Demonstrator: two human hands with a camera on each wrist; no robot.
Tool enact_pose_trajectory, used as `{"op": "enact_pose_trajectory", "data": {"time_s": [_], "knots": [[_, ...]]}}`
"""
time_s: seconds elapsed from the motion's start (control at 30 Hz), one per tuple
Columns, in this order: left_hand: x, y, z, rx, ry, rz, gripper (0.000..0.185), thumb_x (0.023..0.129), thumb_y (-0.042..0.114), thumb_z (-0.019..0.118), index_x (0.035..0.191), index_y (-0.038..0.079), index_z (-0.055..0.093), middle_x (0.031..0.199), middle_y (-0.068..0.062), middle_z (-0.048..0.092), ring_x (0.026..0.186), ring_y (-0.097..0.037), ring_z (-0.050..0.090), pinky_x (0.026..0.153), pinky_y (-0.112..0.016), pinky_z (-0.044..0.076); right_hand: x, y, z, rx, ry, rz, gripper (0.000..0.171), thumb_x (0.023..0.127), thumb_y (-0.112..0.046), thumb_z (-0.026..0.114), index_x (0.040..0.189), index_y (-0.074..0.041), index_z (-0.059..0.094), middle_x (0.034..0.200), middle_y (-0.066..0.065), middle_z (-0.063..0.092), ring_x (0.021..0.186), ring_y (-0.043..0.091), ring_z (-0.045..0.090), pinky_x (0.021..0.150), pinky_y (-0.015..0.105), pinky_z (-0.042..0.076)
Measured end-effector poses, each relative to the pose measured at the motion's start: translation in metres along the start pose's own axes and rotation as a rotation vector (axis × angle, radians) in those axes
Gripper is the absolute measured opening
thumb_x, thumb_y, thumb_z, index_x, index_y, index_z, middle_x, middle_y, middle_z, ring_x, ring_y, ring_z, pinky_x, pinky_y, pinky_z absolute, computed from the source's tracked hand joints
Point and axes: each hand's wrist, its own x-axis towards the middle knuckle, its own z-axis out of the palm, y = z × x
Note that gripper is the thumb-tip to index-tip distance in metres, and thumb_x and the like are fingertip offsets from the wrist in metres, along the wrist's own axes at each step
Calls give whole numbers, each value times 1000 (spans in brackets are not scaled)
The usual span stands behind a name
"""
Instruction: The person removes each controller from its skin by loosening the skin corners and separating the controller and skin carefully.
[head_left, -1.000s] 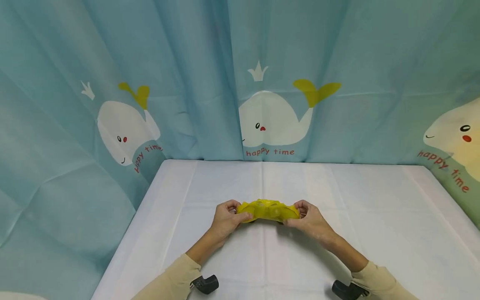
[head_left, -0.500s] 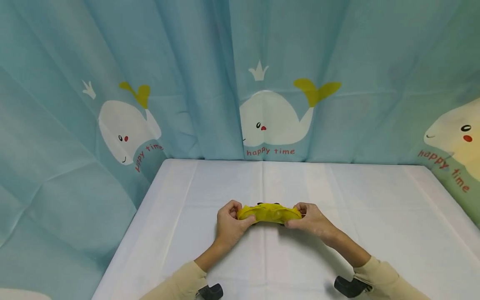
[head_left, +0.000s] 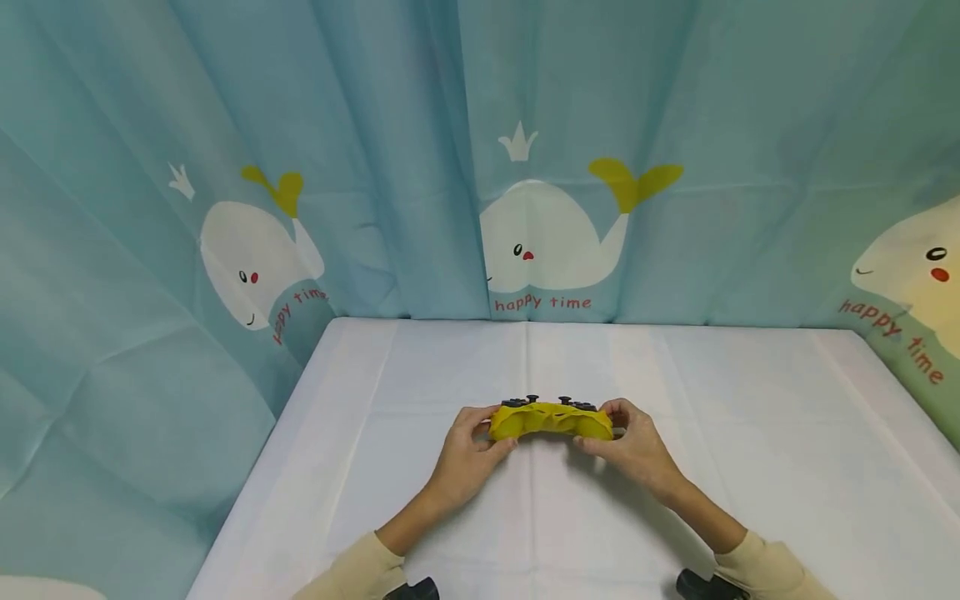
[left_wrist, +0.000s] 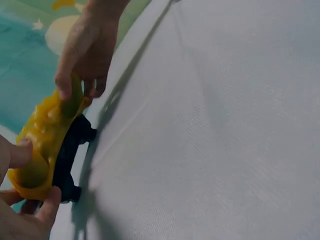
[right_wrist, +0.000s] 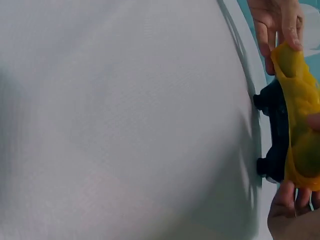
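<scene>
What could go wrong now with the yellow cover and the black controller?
The yellow cover looks only partly on the black controller, so it may slip off or bunch up. The left hand and right hand pinch only the cover's ends, so the controller might drop onto the table and knock its sticks.

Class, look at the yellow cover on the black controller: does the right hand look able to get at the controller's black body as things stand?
Probably yes: the right hand already grips the yellow cover's end, and the black controller lies bare beside it.
</scene>
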Motion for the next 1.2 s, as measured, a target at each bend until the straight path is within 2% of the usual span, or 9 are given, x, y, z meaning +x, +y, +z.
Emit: {"op": "enact_pose_trajectory", "data": {"time_s": [0.17,0.33,0.47,0.57,0.7,0.8,0.97,1.07,1.2], "knots": [[6,2,-3,10,60,-7,43,84,-2,81,122,-8,62,123,-17,56,109,-36,65,79,-28,56,3,3,1,-3,56,-58,50,74,-16,91,109,1,58,97,11,64,84,23,62,69,28,51],[10,0,-8,41,33,-31,42,82,0,84,118,-6,61,117,-14,61,102,-32,66,76,-29,57,4,2,1,23,49,-49,50,72,-12,91,106,2,57,94,9,65,81,20,62,67,26,51],[15,-4,-12,61,-12,-49,38,79,3,86,107,-3,61,103,-10,64,91,-25,65,73,-25,54,4,4,2,42,14,-29,46,72,-10,90,101,2,56,87,8,64,74,19,58,63,26,49],[16,-7,-16,58,-47,-47,34,78,3,86,98,-2,59,93,-9,64,83,-20,63,70,-23,52,4,7,4,60,-24,-40,42,72,-10,88,96,2,56,82,8,62,71,18,55,59,25,47],[15,-8,-18,32,-50,-46,32,78,0,84,92,-2,56,88,-7,63,79,-16,61,67,-21,51,5,6,8,104,-44,-51,38,72,-8,86,91,2,55,78,8,60,67,16,53,56,25,44],[14,-8,-16,25,-6,-26,31,76,0,84,89,-2,56,84,-6,61,75,-15,59,64,-22,49,5,5,12,117,-34,-33,35,72,-7,85,88,1,55,76,7,58,65,16,51,54,24,43],[11,-12,-7,64,132,45,30,72,2,84,84,1,57,74,-2,56,66,-12,53,58,-21,45,5,4,18,110,5,-35,34,72,-8,84,85,-1,54,73,6,56,63,15,50,53,24,42],[10,-15,-1,78,204,92,29,71,1,83,82,3,57,71,0,54,63,-11,51,56,-21,43,3,4,19,109,42,-66,35,72,-6,85,85,-1,52,73,7,55,61,15,49,52,24,42],[11,-17,5,79,259,139,28,71,0,82,83,4,58,67,3,49,60,-9,45,53,-20,38,0,4,20,49,98,-112,40,70,-6,87,85,-3,50,70,4,51,59,13,47,51,24,40]]}}
